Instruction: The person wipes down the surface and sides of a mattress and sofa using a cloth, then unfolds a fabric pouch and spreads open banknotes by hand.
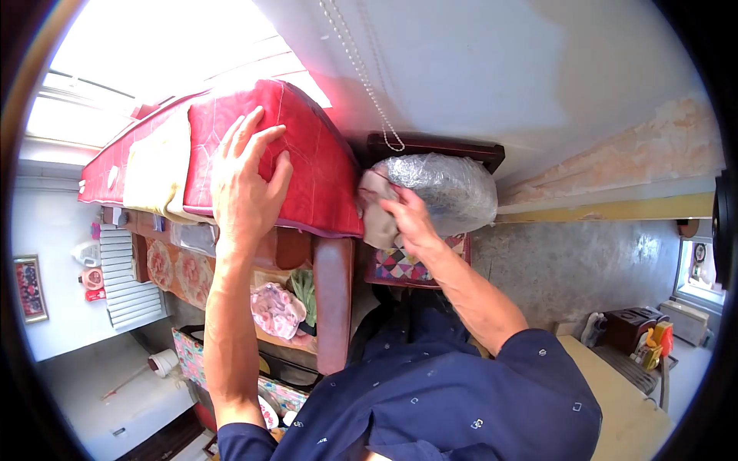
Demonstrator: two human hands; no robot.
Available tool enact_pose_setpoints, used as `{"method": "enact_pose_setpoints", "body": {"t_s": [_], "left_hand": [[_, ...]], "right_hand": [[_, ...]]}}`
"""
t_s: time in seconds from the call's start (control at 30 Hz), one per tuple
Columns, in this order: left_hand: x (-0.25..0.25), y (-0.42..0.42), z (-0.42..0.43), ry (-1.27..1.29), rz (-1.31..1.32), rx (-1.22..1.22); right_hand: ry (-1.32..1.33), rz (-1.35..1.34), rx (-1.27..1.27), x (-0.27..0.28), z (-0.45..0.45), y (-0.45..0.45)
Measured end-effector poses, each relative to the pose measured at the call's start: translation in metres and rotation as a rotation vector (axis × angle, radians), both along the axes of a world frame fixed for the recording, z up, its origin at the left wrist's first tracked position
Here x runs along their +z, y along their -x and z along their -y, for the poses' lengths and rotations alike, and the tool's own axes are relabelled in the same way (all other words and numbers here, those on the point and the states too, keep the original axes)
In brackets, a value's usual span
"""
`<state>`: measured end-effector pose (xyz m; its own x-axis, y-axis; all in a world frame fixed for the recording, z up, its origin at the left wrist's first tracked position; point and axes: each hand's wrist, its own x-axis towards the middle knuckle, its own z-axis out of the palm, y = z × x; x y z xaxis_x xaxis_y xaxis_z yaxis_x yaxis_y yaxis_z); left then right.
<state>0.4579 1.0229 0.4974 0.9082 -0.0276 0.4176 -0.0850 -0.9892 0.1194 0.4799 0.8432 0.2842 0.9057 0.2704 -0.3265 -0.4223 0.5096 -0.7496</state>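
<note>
My left hand (250,180) is raised over the red quilted cover (311,173), its fingers apart and holding nothing. A light yellow cloth (161,161) lies across the cover to the left of that hand. Near the centre, my right hand (413,221) has its fingers closed on a beige cloth (378,215), which hangs beside the cover's right corner. Just behind the right hand is a bulky bundle in clear plastic wrap (446,188), on a dark wooden seat above a patterned cushion (424,265).
A brown wooden armrest (334,307) stands below the red cover, beside a pink floral cloth (277,310). A bead chain (369,84) hangs along the wall. Grey floor (569,261) extends right towards a light-coloured table (615,399) and a dark box (626,330).
</note>
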Motion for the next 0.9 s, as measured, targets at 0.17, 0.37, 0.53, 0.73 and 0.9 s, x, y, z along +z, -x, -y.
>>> {"method": "enact_pose_setpoints", "body": {"t_s": [0.17,0.37,0.53,0.73,0.9], "left_hand": [[0.0,-0.002,0.001,0.018,0.0,-0.002],[0.002,-0.001,0.002,0.046,-0.027,0.011],[0.002,-0.003,0.0,0.06,-0.021,0.004],[0.001,-0.004,0.001,0.05,0.001,-0.012],[0.001,-0.003,0.003,0.063,-0.007,-0.003]], "right_hand": [[0.107,0.407,-0.093,-0.013,-0.061,-0.033],[0.757,0.707,-0.276,-0.13,-0.09,-0.009],[0.382,-0.121,0.117,-0.109,-0.088,-0.01],[0.149,0.229,-0.026,-0.035,-0.072,0.063],[0.828,0.389,0.025,-0.131,-0.069,0.071]]}}
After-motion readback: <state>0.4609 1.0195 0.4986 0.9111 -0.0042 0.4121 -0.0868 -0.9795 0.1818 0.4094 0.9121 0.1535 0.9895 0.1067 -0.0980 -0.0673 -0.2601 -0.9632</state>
